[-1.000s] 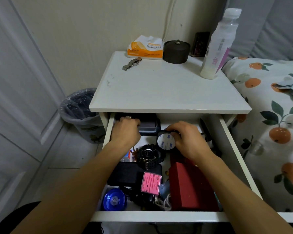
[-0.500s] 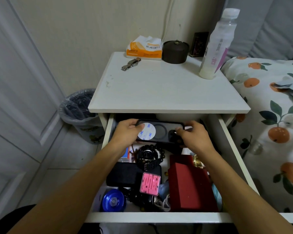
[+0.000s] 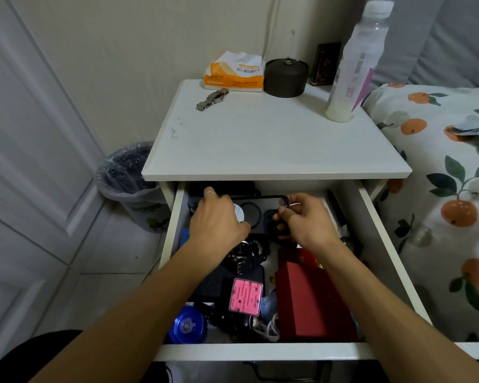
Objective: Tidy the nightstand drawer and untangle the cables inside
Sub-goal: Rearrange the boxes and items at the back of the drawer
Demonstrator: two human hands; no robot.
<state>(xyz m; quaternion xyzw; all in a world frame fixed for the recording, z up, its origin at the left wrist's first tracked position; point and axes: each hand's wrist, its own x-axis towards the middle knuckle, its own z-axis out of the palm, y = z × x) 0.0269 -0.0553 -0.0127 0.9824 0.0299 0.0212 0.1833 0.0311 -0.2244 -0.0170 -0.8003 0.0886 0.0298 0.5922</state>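
Both hands held a black phone case (image 3: 256, 214) at the back of the open drawer (image 3: 263, 351): left hand (image 3: 216, 219) gripping its left end, right hand (image 3: 306, 221) pinching its right end.

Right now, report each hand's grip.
Left hand: fingers curled over the left end of the black phone case; holding it.
Right hand: pinching the case's right end.
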